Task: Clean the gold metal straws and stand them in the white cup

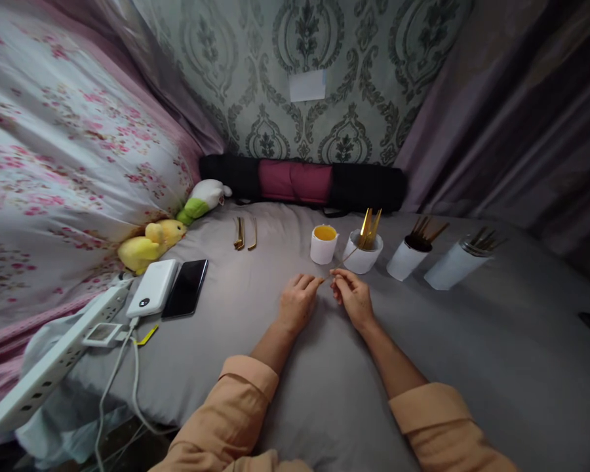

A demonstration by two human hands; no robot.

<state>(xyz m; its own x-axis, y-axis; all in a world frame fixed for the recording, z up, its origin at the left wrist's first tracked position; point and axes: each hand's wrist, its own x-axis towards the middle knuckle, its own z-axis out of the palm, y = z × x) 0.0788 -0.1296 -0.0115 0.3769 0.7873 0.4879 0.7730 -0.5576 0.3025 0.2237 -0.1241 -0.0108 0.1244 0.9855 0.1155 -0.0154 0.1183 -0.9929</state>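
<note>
Landmark: white cup w/ yellow inside, standing on the gray sheet.

L hand: just on the near side of the cup, a bit L of it; fingers curled in, tips apparently pinching the low end of a thin stick. R hand: near side too, slightly R of the cup; thumb + fingers closed on the same stick, approx mid-length. Stick slants up & away to the R of the cup, its far end crossing in front of the 2nd cup; can't tell if they touch.

2nd cup is just R of the landmark cup, w/ shiny gold strips upright in it. Farther R: a white can w/ brown sticks, then a taller can w/ more thin sticks. L of the cup, well apart: small bunch of loose bent sticks lying flat, one more alongside.

Far L of the cup: phone, white power bank w/ cable, power strip, yellow toy, white/green toy. Behind the cup: long black/maroon bag against the patterned wall.
</note>
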